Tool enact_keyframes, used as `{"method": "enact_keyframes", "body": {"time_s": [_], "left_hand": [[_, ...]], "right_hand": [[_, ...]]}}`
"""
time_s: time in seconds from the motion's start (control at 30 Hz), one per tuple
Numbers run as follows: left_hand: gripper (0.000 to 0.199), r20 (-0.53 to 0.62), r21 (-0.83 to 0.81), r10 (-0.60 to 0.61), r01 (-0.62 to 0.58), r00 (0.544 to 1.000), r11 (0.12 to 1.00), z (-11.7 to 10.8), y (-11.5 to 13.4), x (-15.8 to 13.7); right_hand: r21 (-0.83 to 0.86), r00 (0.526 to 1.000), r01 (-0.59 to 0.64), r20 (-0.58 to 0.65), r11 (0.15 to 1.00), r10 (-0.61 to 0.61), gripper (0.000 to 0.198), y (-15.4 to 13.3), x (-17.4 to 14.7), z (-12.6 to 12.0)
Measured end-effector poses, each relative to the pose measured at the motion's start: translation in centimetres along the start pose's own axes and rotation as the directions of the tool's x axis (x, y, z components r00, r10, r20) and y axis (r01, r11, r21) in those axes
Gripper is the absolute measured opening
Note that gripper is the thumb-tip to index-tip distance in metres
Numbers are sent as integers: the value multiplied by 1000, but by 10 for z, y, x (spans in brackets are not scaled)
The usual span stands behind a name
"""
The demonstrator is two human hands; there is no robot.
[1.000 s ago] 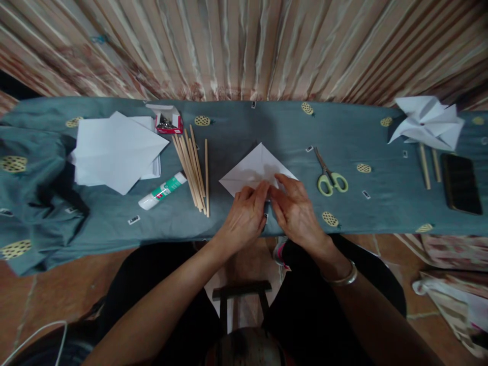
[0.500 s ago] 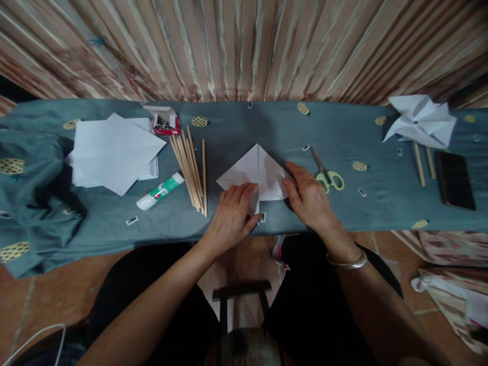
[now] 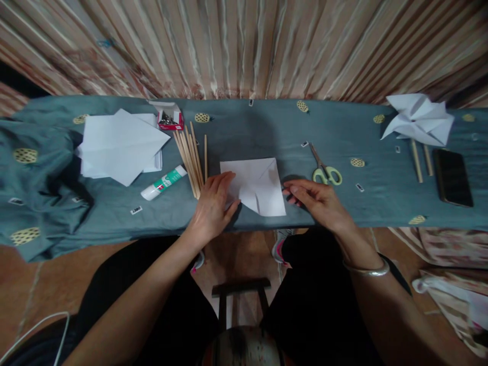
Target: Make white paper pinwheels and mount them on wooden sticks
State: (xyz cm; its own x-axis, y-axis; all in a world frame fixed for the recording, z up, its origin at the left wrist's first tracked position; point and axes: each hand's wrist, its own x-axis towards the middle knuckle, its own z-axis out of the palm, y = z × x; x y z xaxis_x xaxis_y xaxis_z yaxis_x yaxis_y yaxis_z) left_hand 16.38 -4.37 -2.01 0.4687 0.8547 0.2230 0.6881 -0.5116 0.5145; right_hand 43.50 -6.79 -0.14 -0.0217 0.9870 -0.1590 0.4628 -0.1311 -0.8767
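Observation:
A square sheet of white paper lies on the cloth in front of me, with crease or cut lines running in from its corners and a slightly lifted part at its lower edge. My left hand rests on the paper's left side, fingers stretched out and thumb apart. Just off the right edge is my right hand, its fingers loosely bent and holding nothing I can see. Scissors with pale green handles lie beyond the right hand. Wooden sticks lie beside my left hand, near a glue stick.
At the left is a stack of white paper, with a red box of small metal pieces behind it. A white paper pinwheel and a phone lie at the right. A pleated curtain hangs behind the table.
The paper has turned from a corner-up diamond to lying nearly square to me. My left hand has shifted left, and my right hand has come off the paper's right corner.

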Motion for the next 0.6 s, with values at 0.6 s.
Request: {"method": "enact_keyframes", "body": {"time_s": [0.6], "left_hand": [[64, -36, -191, 10, -16, 999, 982, 1, -7, 4]], "right_hand": [[-480, 929, 331, 12, 813, -371, 39, -5, -17, 11]]}}
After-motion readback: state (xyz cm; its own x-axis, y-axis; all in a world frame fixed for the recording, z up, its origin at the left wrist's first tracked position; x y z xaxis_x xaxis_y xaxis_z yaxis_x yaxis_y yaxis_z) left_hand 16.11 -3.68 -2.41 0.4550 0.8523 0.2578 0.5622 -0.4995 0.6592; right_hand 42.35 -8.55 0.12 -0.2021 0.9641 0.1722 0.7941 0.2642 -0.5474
